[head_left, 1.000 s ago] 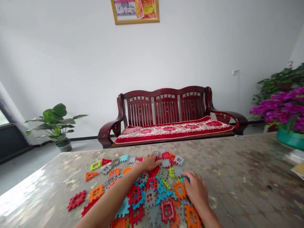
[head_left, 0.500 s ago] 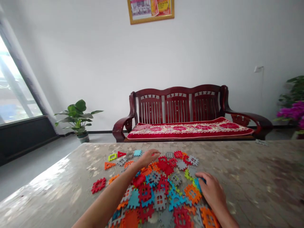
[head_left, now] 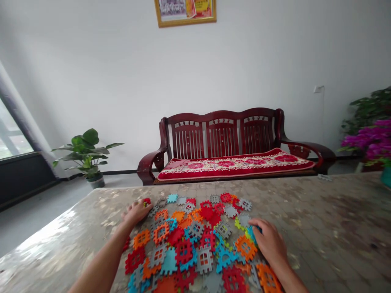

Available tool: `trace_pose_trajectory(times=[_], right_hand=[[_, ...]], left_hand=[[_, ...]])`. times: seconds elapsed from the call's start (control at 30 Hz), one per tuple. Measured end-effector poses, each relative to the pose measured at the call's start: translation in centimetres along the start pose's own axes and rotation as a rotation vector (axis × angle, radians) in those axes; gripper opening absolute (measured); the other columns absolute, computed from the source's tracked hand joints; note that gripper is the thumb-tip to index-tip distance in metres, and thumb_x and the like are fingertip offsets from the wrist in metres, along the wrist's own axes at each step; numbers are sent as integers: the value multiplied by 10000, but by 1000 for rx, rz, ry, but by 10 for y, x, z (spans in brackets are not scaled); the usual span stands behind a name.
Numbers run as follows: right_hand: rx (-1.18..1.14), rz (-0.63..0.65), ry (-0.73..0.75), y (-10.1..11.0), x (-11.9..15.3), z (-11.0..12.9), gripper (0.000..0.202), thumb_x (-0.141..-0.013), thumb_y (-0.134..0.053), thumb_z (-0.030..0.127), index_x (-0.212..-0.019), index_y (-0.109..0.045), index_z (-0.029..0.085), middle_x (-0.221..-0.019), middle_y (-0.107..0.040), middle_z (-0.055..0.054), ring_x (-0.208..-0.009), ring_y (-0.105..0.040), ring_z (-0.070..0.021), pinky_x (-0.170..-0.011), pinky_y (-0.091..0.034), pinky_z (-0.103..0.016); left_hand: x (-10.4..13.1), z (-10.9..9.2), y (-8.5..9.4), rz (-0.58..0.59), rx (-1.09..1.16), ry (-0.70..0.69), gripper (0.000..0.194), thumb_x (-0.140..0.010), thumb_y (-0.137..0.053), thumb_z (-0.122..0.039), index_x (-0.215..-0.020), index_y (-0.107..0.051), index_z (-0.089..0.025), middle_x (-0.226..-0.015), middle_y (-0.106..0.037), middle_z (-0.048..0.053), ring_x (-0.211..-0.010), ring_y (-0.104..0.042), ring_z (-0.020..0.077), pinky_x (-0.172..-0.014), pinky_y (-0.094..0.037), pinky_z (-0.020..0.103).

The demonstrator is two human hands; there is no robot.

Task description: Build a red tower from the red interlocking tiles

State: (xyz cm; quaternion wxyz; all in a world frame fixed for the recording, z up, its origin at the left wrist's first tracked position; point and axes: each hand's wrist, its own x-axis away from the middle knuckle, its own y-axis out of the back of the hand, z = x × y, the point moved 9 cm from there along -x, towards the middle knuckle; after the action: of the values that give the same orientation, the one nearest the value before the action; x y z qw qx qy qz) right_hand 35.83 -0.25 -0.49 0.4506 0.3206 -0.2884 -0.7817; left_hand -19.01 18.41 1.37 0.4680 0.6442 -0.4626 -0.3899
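A spread-out heap of toothed plastic building panels (head_left: 183,248) in red, orange, blue, grey and yellow-green lies on the table. My left hand (head_left: 137,212) is at the far left edge of the heap with its fingers apart, palm down. Beside its thumb a red panel (head_left: 147,201) and a bit of yellow-green show; anything under the palm is hidden. At the heap's right edge rests my right hand (head_left: 270,242), thumb and forefinger apart next to a blue panel (head_left: 251,234). An orange window panel (head_left: 246,248) lies just left of it.
The stone-patterned table (head_left: 320,228) runs across the view, with a small grey piece (head_left: 324,178) at its far right edge. Behind stands a dark wooden bench (head_left: 210,134) with a red cushion. A potted plant (head_left: 88,154) is left, purple flowers (head_left: 371,140) right.
My left hand has moved left from the heap's far middle to its left edge, over the loose pieces there. My right hand stays about where it was. The view has turned slightly right.
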Motion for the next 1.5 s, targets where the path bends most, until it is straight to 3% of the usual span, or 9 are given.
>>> trace_pose_trajectory(times=[0.17, 0.33, 0.57, 0.8, 1.0, 1.1, 1.23, 1.37, 1.5], right_hand=[[-6, 6, -12, 2, 1, 6, 374, -792, -402, 309, -963, -733, 279, -1137, -714, -18, -1103, -604, -238, -1011, -406, -381], [-1, 24, -15, 2, 1, 6, 378, -801, -401, 291, -984, -731, 277, -1150, -709, -16, -1119, -595, -237, -1001, -408, -378], [15, 24, 6, 0, 0, 5, 373, -814, -407, 289, -999, -731, 274, -1153, -710, -17, -1108, -598, -233, -991, -408, -366], [32, 30, -1, 2, 1, 7, 375, -818, -403, 280, -999, -732, 279, -1151, -710, -14, -1097, -603, -237, -967, -419, -378], [35, 42, -5, 2, 1, 8, 369, -819, -405, 286, -993, -730, 286, -1157, -709, -6, -1109, -601, -237, -966, -419, -380], [36, 39, -5, 3, 1, 9, 369, -820, -407, 286, -998, -730, 286, -1159, -708, -13, -1115, -599, -240, -951, -422, -378], [44, 42, -8, 5, 2, 11, 370, -821, -408, 291, -1005, -729, 286, -1165, -706, -17, -1119, -596, -246, -931, -427, -378], [54, 48, -10, 5, 2, 11, 371, -824, -408, 287, -1013, -728, 287, -1167, -707, -11, -1124, -594, -243, -940, -423, -377], [42, 46, 3, 3, 1, 11, 375, -829, -405, 288, -1023, -725, 278, -1169, -706, -15, -1117, -596, -244, -942, -424, -381]], left_hand=[[8, -25, -2, -35, 9, -16, 505, -755, -519, -617, -1006, -703, -219, -1231, -649, 164, -1146, -575, 426, -900, -465, 515], [24, -46, 2, -60, 55, -64, 298, -738, -591, -461, -814, -698, -193, -1054, -724, 136, -1046, -644, 334, -822, -489, 367], [43, -56, 3, -42, 148, -121, 201, -794, -508, -354, -770, -629, -195, -747, -718, 53, -751, -665, 221, -638, -439, 273], [62, -72, 6, -19, 263, -306, 212, -769, -516, -374, -767, -616, -187, -733, -695, 30, -741, -650, 200, -686, -483, 282], [86, -96, 18, 41, 581, -492, 325, -718, -523, -304, -987, -671, -200, -963, -749, 40, -870, -692, 195, -815, -549, 301], [84, -76, 27, -49, 608, -413, 378, -719, -492, -269, -1046, -668, -204, -1041, -749, 47, -983, -689, 213, -933, -532, 342], [80, -15, 37, -209, 372, -178, 443, -811, -447, -325, -1195, -641, -215, -1217, -701, 69, -1132, -642, 260, -1012, -480, 387], [87, 51, 28, -165, 93, 109, 537, -901, -376, -461, -1326, -578, -202, -1339, -621, 150, -1255, -554, 357, -1026, -434, 517], [102, 65, 14, -112, 19, 126, 560, -933, -319, -490, -1355, -562, -214, -1430, -556, 129, -1338, -484, 325, -1093, -373, 497]])
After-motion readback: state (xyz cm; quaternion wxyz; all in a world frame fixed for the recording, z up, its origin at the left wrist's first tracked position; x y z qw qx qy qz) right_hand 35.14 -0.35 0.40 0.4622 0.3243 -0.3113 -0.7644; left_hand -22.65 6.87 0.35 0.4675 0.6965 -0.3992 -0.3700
